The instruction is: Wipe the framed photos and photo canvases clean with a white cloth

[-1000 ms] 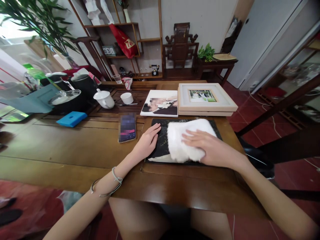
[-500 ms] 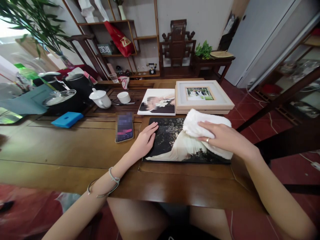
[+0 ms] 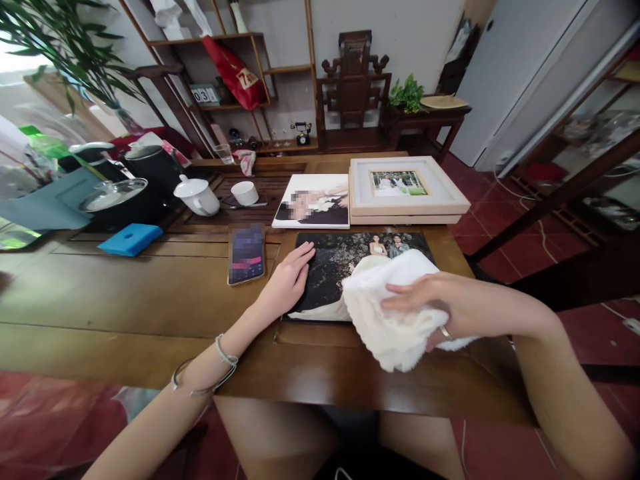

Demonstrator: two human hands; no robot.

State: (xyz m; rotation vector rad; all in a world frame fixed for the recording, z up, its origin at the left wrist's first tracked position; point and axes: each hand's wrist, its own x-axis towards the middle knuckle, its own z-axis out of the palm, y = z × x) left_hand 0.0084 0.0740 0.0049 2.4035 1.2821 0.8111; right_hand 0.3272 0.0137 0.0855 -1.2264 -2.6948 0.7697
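A dark wedding photo panel lies flat near the front edge of the wooden table, showing a couple and a long pale gown. My left hand rests on its left edge, fingers stretched out and holding nothing. In my right hand is a white towel, bunched under the fingers. The towel covers the panel's lower right part and hangs past its front edge. Just behind the panel lie a white-edged photo print and a pale framed photo box.
Left of my left hand lies a phone, and farther left a blue block. A lidded white teapot, a white cup and a black pot stand behind them. A dark wooden chair stands beyond the table.
My right hand has drawn the towel toward me, uncovering the couple at the panel's top. The towel now droops over the front edge. My left hand stays put.
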